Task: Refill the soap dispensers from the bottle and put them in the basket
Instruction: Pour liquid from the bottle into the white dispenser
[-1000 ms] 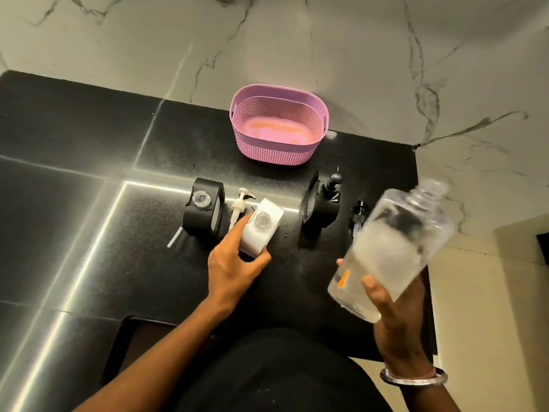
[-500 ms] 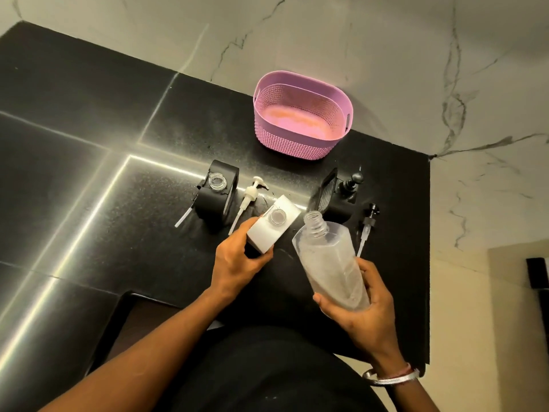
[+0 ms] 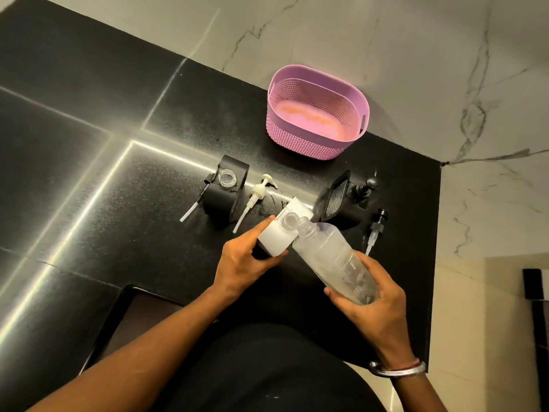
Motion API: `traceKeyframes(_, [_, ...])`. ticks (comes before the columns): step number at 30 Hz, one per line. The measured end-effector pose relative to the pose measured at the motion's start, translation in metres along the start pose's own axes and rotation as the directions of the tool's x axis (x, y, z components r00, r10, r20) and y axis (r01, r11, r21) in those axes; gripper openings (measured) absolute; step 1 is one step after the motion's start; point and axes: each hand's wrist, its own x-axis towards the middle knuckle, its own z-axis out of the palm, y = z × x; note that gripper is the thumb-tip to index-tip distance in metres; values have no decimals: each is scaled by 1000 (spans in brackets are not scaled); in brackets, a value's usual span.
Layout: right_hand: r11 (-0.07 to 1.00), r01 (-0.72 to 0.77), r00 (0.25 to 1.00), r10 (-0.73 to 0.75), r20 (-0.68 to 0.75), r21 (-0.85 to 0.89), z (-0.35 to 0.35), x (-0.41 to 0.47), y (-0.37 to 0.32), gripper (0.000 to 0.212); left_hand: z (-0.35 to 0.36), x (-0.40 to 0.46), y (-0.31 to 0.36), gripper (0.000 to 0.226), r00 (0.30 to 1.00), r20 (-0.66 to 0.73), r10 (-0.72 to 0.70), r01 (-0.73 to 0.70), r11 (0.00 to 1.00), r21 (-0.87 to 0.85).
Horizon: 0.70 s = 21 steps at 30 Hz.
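Black stone counter [image 3: 89,144], seen from above, set against a pale marble wall.

Left hand [image 3: 242,263] is wrapped around the lower body of the white dispenser [image 3: 283,230]: thumb on the near side, fingers along the far-left face. The dispenser stands on the counter with its pump off and its clear threaded neck open on top.

Right hand [image 3: 370,295] grips the base end of the clear refill bottle [image 3: 329,257], fingers curled under it, thumb over the top. The bottle is tilted well over, its uncapped mouth just beside the white dispenser's neck, touching or nearly so; I cannot tell which. Foamy clear liquid sits inside the bottle. A silver bangle [image 3: 398,369] rings the right wrist.

Left of the hands, a black dispenser [image 3: 227,185] stands with its neck open. The white pump [image 3: 255,196] lies flat on the counter between it and the white dispenser. Another thin tube pokes out at the black dispenser's left side.

Beyond the bottle's mouth, a second black dispenser [image 3: 341,200] stands with its pump head fitted. A loose black pump [image 3: 375,230] lies to its right, near the counter's edge.

The pink basket [image 3: 318,113] sits at the back of the counter against the wall, well apart from both hands.
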Motion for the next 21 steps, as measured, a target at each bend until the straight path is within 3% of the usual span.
traceKeyframes(21, [942,30,998,-11,57,-334,-22,-1,-24,98,1,-1,-6,78,1000,21,15,-16,1000,18])
